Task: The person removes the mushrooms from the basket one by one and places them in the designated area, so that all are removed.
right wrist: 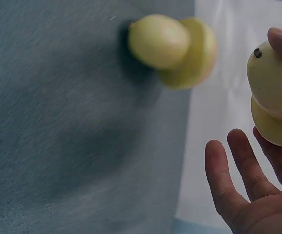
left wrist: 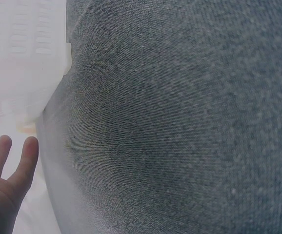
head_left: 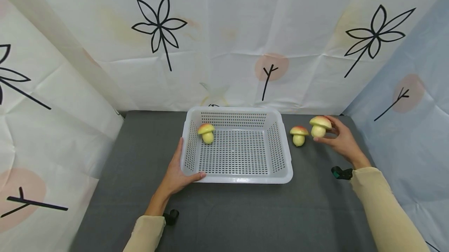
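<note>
Mushroom: pinched base-to-cap by right hand; probably light, stiff, slightly slippery, best taken so.
Second mushroom: on worktop, just left of right hand.
Basket: touched at corner by left hand, spread wide; likely light, best steadied by rim.
Third mushroom: inside basket, beyond left hand.

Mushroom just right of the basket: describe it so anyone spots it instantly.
Find the white basket on the grey table. Just right of it is a yellow mushroom with a reddish top. Of three mushrooms, it alone is neither in the basket nor held.
</note>
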`<state>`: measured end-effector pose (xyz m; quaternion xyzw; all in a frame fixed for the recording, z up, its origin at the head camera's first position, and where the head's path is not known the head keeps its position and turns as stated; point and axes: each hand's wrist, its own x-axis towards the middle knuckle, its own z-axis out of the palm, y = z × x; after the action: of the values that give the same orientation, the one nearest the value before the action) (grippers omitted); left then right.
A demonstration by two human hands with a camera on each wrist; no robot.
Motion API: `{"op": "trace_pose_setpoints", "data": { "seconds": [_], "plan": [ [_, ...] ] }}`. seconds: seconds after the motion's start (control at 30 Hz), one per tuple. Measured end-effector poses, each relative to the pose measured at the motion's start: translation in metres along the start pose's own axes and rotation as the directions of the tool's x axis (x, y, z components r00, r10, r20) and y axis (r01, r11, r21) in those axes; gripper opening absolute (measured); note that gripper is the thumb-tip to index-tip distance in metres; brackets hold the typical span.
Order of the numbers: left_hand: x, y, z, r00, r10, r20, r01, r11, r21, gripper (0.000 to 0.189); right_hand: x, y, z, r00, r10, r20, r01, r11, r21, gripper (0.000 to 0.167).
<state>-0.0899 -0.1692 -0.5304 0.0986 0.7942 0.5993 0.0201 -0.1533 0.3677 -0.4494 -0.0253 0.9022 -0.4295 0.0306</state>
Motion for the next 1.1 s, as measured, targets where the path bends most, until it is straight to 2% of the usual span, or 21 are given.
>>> {"op": "trace_pose_setpoints", "data": {
  "seconds": [0.2, 0.7, 1.1],
  "plan": [
    [0.001, -0.001, 0.000, 1.000, 0.002, -0.002, -0.002, 1.000, -0.004, 0.136, 0.004, 0.022, 0.003, 0.997, 0.069, 0.042, -0.070, 0.997, 0.019, 0.099],
    [0.001, -0.001, 0.000, 1.000, 0.004, -0.001, -0.004, 1.000, -0.012, 0.136, 0.012, 0.062, 0.016, 0.990, 0.109, 0.085, -0.107, 0.994, -0.025, 0.095],
    [0.001, -0.001, 0.000, 1.000, -0.001, -0.003, 0.000, 1.000, -0.013, 0.137, 0.017, 0.066, 0.022, 0.988, 0.137, 0.075, -0.132, 0.989, -0.067, 0.094]
  ]
}}
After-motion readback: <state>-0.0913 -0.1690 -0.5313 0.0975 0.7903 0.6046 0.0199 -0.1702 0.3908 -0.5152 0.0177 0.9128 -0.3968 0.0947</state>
